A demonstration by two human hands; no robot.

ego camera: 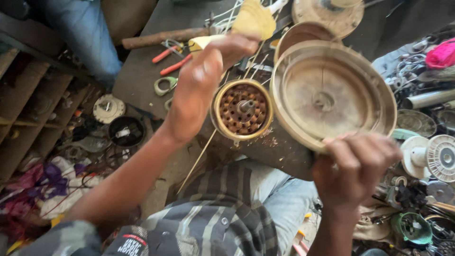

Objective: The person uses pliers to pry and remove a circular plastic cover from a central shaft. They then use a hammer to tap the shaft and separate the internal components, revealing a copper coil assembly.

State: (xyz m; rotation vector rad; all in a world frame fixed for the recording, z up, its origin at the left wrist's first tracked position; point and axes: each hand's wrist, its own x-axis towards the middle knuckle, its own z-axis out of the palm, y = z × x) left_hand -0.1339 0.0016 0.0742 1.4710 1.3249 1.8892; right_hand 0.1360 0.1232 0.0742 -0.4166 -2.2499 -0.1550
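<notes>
Your right hand (358,166) grips the lower rim of a round, dirty beige motor cover (332,92), tilted, hollow side facing you. Your left hand (201,80) pinches a pale yellowish cloth (253,19) (above the copper-coloured rotor (242,110)).
</notes>
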